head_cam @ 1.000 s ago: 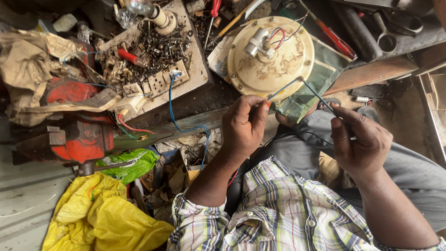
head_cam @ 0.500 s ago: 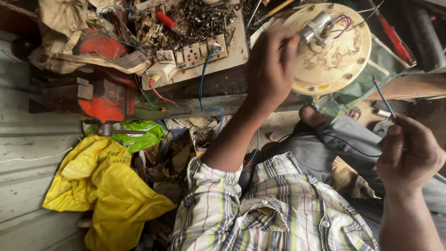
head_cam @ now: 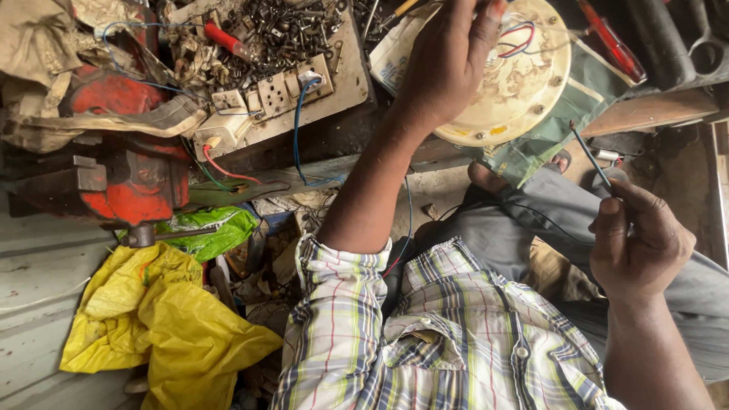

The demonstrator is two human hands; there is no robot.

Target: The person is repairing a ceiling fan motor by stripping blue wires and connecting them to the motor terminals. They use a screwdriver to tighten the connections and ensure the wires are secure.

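I see open room between my left hand [head_cam: 448,64] and right hand [head_cam: 638,243] above my lap, while the screw-littered switchboard [head_cam: 304,83] and red vise [head_cam: 114,182] crowd the left.

Left hand [head_cam: 448,64] fingertips, perhaps touching the round cream plate [head_cam: 524,91], are cut off.

Left hand [head_cam: 448,64] now up on the cream round plate [head_cam: 524,83], off the wire [head_cam: 591,158].

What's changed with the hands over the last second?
The left hand let go of the thin black wire and reached forward onto the cream round plate, near its coloured wires. The right hand drew back and still pinches the wire. The plate and switchboard stayed put.
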